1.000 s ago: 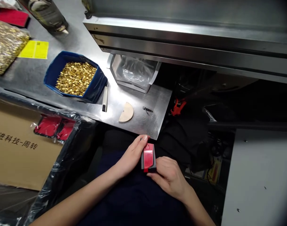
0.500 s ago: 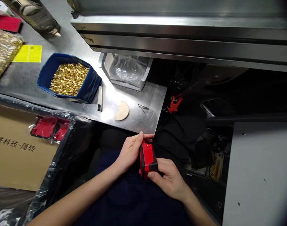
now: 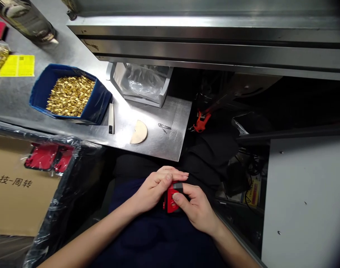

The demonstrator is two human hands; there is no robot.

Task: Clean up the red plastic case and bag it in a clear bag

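Note:
Above my lap, a small red and black plastic housing [image 3: 171, 204] is held between both hands. My left hand [image 3: 157, 186] grips its upper left side, thumb on top and fingers stretched across the far end. On the right, my right hand [image 3: 196, 206] is closed around the near and right side, with the thumb pressed on the red face next to a round hole. The palms and fingers hide much of the housing. A half-round pale disc [image 3: 139, 132] and small metal pieces [image 3: 164, 126] lie on the metal bench beyond my hands.
A blue bin [image 3: 99, 106] of gold-coloured metal parts stands at left, beside a utility knife [image 3: 111, 118]. Behind the disc is a grey bin [image 3: 162, 97] with plastic bags. Bagged red parts [image 3: 43, 156] rest on a cardboard box [image 3: 19, 208]. An orange-handled tool [image 3: 201, 122] hangs past the bench corner.
The housing has been turned in my hands, so a red face with a round hole now shows. My left fingers have moved over its far end. The whole view has shifted slightly.

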